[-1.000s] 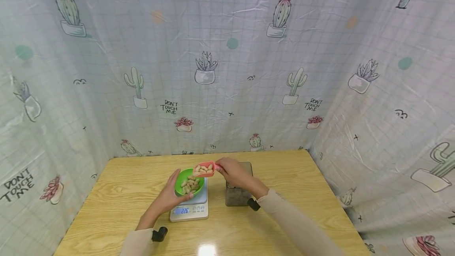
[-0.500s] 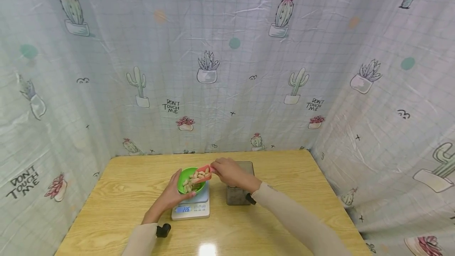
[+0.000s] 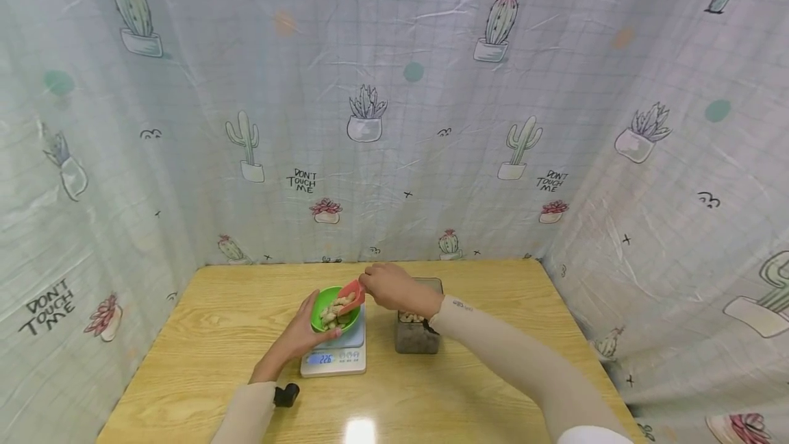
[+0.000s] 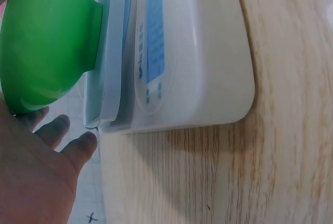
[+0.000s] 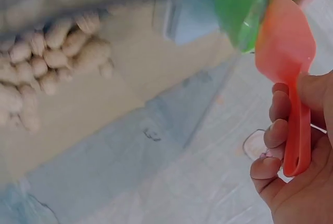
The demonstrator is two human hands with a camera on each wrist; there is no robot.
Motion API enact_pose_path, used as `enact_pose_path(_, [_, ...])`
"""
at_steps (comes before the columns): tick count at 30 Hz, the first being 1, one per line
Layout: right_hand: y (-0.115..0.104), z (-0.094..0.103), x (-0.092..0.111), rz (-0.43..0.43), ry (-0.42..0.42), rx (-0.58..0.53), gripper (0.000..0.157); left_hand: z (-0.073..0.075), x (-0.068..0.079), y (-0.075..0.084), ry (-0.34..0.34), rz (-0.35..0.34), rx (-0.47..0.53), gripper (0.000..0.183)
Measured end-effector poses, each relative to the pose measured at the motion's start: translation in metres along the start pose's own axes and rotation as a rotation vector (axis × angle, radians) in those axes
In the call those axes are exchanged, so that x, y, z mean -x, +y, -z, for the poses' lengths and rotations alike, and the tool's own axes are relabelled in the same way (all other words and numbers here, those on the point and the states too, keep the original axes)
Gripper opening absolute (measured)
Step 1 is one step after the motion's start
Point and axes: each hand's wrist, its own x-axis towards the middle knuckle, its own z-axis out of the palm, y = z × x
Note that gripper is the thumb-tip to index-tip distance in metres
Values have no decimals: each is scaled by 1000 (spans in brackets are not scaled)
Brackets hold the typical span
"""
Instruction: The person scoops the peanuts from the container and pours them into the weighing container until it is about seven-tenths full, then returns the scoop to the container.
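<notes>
A green bowl (image 3: 318, 303) with peanuts (image 3: 333, 313) in it sits on the white kitchen scale (image 3: 333, 363), whose display seems to read 226. My left hand (image 3: 297, 336) steadies the bowl from the left, its thumb at the front and its fingers round the far side; the left wrist view shows the bowl's outer wall (image 4: 49, 37) between them. In my right hand (image 3: 393, 288) is a red scoop (image 3: 353, 295), gripped by its handle (image 5: 298, 141) and tipped over the bowl's right rim. Peanuts lie at the scoop's mouth and below it.
Right of the scale, under my right forearm, stands a see-through box (image 3: 417, 340) with more peanuts (image 5: 44, 57) inside. The wooden table (image 3: 493, 334) ends at a patterned curtain (image 3: 394, 177) at the back and sides.
The scoop has moved left and tilted steeply over the bowl, and peanuts have slid from it into the bowl. The left hand stays at the bowl. The display reading looks the same.
</notes>
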Motion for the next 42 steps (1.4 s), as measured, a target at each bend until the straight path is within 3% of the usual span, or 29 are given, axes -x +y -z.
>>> enact_pose_path(8, [-3, 23, -10, 64, -41, 160, 21, 1, 0, -2, 11, -17, -8, 116])
enact_pose_path(12, [-1, 31, -10, 52, -40, 201, 23, 1, -1, -2, 13, -19, -10, 116])
enact_pose_path(21, [14, 33, 8, -55, 33, 10, 23, 5, 0, 2, 3, -14, -20, 116])
enact_pose_path(25, [16, 35, 21, -110, 77, -92, 29, 11, 3, 10, 34, -26, -35, 110])
enact_pose_path(31, [18, 34, 39, -139, 125, -110, 28, 22, 11, 25, 100, -69, -45, 102])
enact_pose_path(42, [35, 22, 77, -214, 227, -152, 27, 30, 19, 48, 133, -132, -54, 100])
